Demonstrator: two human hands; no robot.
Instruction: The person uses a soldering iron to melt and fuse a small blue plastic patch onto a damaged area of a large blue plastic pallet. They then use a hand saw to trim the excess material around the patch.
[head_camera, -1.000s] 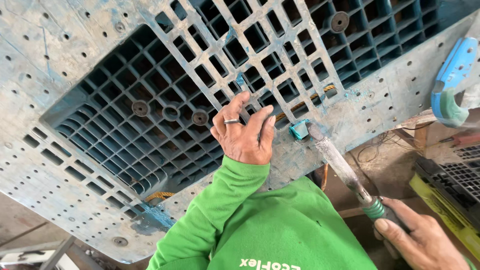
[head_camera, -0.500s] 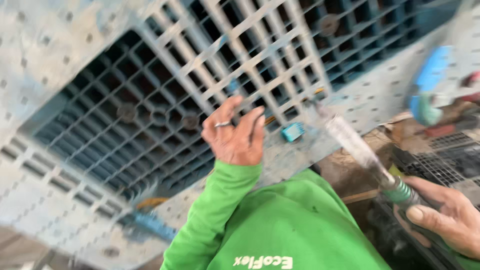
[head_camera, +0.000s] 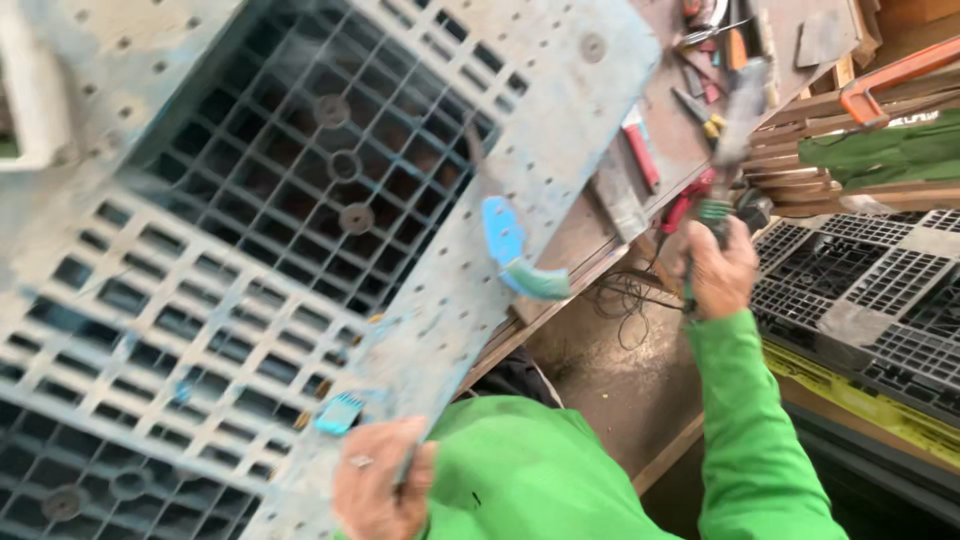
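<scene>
Item: large pale blue plastic grid pallet (head_camera: 300, 250), tilted, filling the left and centre of the frame; its long edge runs from the upper centre down to the lower centre, where we grip it.

Left hand (head_camera: 385, 480): lower centre of the frame, fingers closed around the pallet's lower edge, a ring showing. It touches the pallet and is by far the nearer hand.

Right hand (head_camera: 720, 272): centre right of the frame, closed around the green-banded handle of a hammer (head_camera: 730, 150), which points up toward the upper right; the head is blurred. It stands apart from the pallet, to its right, over the workbench (head_camera: 650, 110).

Relation noted: the pallet lies left of the right hand and above the left one; a bent blue-green fragment (head_camera: 515, 255) clings to the pallet's edge, between our two hands.

Also present: scattered hand tools (head_camera: 720, 30) on the bench, upper right; dark grid pallets (head_camera: 860, 290) at right.
</scene>
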